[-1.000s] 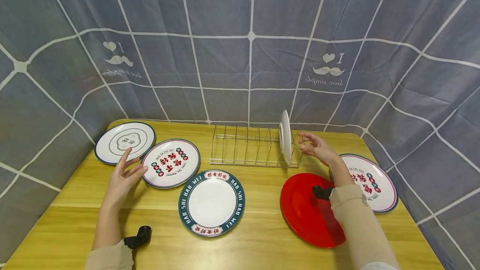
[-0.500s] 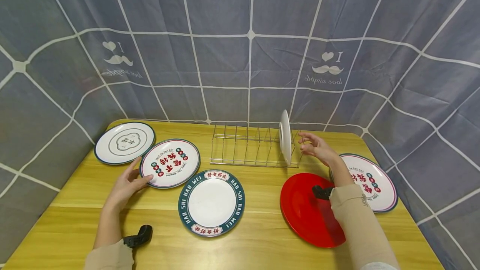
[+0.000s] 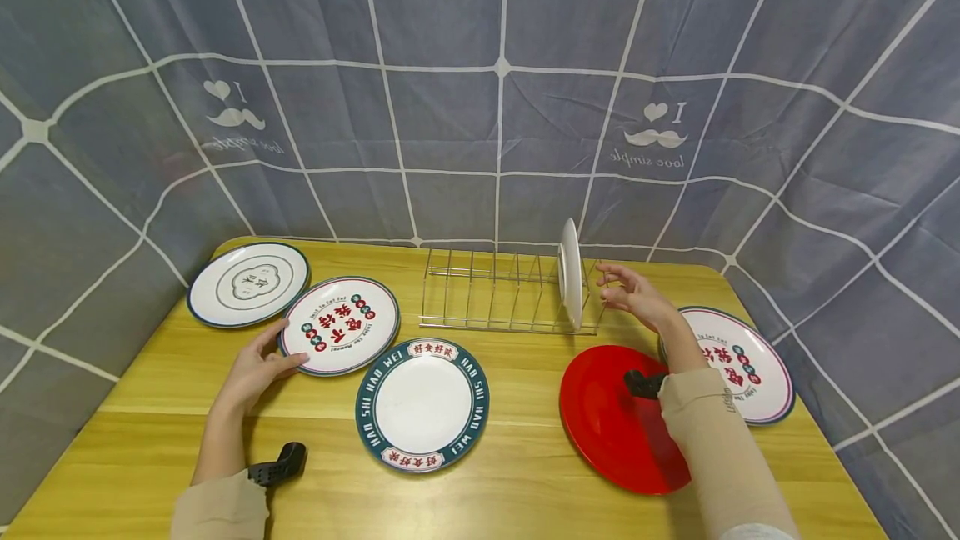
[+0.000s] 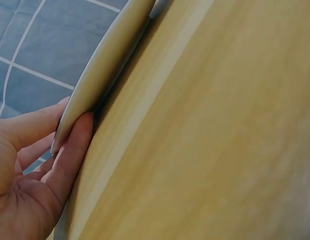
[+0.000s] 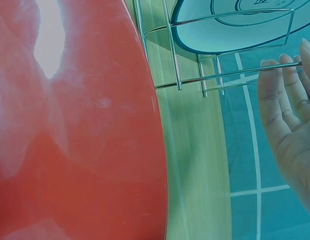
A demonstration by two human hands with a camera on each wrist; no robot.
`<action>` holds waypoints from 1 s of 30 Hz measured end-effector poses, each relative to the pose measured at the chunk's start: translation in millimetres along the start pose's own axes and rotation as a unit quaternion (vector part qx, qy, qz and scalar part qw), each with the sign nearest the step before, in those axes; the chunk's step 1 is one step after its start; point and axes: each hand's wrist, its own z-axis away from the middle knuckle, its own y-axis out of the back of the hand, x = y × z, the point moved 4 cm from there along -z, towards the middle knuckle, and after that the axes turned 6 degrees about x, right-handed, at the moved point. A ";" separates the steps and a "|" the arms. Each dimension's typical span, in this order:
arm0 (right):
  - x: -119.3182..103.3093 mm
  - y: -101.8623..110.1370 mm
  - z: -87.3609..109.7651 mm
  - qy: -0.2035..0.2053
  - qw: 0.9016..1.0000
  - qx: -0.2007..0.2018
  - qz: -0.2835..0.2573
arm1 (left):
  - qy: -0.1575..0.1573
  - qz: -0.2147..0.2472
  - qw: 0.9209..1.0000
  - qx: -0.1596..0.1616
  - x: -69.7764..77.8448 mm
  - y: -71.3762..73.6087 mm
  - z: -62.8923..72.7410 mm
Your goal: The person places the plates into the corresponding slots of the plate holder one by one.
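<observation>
In the head view my left hand (image 3: 251,369) grips the near-left rim of a white plate with red lettering (image 3: 341,326). The left wrist view shows the fingers (image 4: 70,155) on both sides of that plate's edge (image 4: 102,75), close to the table. At the right end of a wire dish rack (image 3: 480,327), my right hand (image 3: 637,298) holds the end wire between thumb and fingers, as the right wrist view shows. One white plate (image 3: 572,273) stands upright in the rack's right part, just left of that hand.
A white plate with a grey pattern (image 3: 247,286) lies at the far left. A green-rimmed plate (image 3: 422,402) lies at front middle. A red plate (image 3: 615,419) sits below the right forearm, beside another red-lettered plate (image 3: 742,365). Behind the table hangs a grey curtain (image 3: 450,123).
My left hand has come down and right from above the far-left plate's edge, and has taken hold of the red-lettered plate's rim. The right hand stays at the rack.
</observation>
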 end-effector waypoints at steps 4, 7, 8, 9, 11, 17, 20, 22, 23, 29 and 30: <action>1.0 0.1 -0.6 -0.002 1.000 -0.002 0.009 | 0.002 0.044 0.999 -0.003 -1.4 -1.0 -0.1; 0.5 -0.2 -0.4 -0.004 1.000 -0.003 0.015 | 0.007 0.094 0.995 -0.012 -2.5 -2.5 -0.1; 0.4 -0.1 -0.5 -0.004 1.000 -0.003 0.017 | 0.009 0.111 0.994 -0.017 -2.6 -3.0 -0.1; 0.5 -0.1 -0.6 -0.005 1.000 -0.003 0.018 | 0.013 0.131 0.991 -0.022 -2.3 -3.5 0.1; 0.4 -0.2 -0.9 -0.005 1.000 -0.003 0.019 | 0.020 0.169 0.985 -0.032 -1.6 -3.9 0.8; 1.3 -0.1 -1.5 -0.007 1.000 -0.003 0.014 | 0.029 0.258 0.964 -0.057 4.4 -6.1 1.9; 0.6 0.0 -1.1 -0.003 1.000 -0.004 0.014 | 0.024 0.287 0.956 -0.058 8.8 -8.2 2.0; 0.0 0.1 -0.9 -0.001 1.000 -0.003 0.014 | 0.017 0.310 0.949 -0.059 11.6 -9.8 2.4; -0.3 0.1 -0.9 0.000 1.000 -0.002 0.014 | 0.011 0.319 0.946 -0.059 13.3 -10.5 2.7; -0.3 0.3 -1.7 -0.006 1.000 -0.002 0.016 | -0.024 0.374 0.925 -0.061 24.2 -14.9 2.5; -0.3 0.6 -1.7 -0.007 1.000 -0.002 0.016 | -0.028 0.384 0.921 -0.060 26.4 -15.7 2.2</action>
